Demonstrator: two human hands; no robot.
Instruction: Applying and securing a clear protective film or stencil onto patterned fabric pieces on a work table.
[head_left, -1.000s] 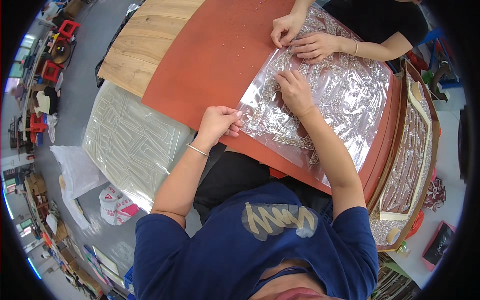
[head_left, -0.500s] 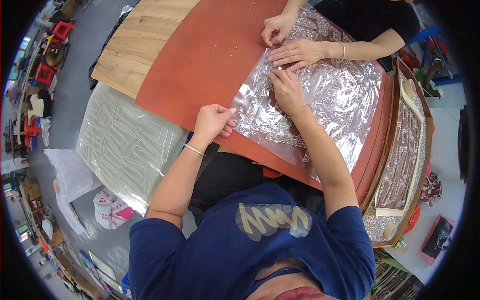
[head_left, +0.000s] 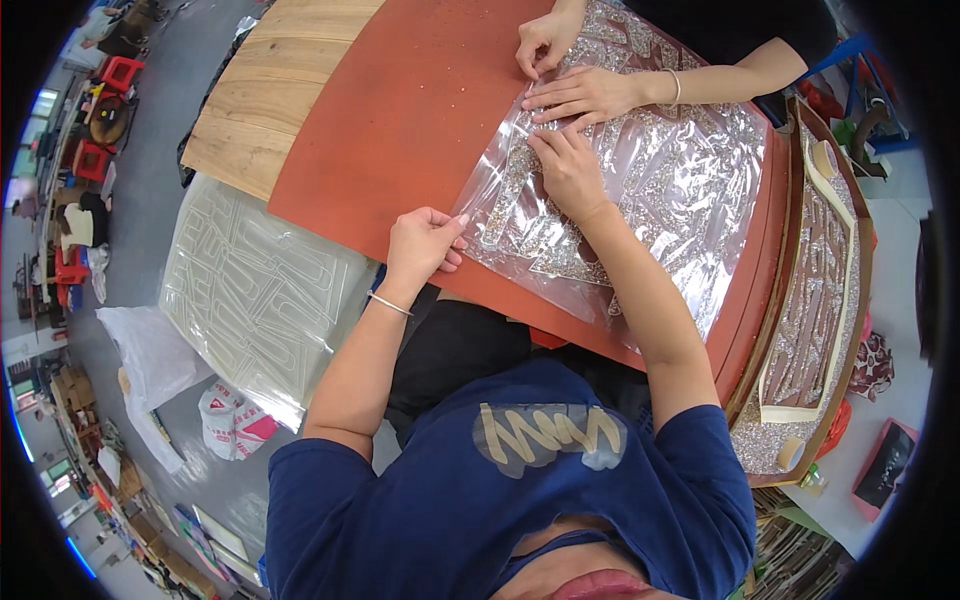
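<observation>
A clear plastic film [head_left: 690, 240] lies over a sheet of glittery, rhinestone-like pieces [head_left: 515, 205] on a reddish-brown board. My left hand [head_left: 425, 243] is closed, with thumb and finger pinching the film's near left edge. Bent fingers of my right hand [head_left: 572, 178] press together at the film's far left part; its thumb is hidden. Just beyond, another person's flat hand [head_left: 590, 95] rests on the film, and that person's other hand [head_left: 550, 45] pinches at its far edge.
The reddish-brown board [head_left: 400, 120] overlaps a wooden board [head_left: 270, 90] at left. Below it sits a translucent sheet with embossed shapes [head_left: 260, 280]. At right stands a tray of glittery pieces [head_left: 810, 300] with tape rolls [head_left: 790, 452]. A plastic bag [head_left: 235, 420] lies on the floor.
The film and the glittery sheet's left part have shifted slightly left, and the film looks more rippled there. My right hand and the other person's hands have moved a little left too.
</observation>
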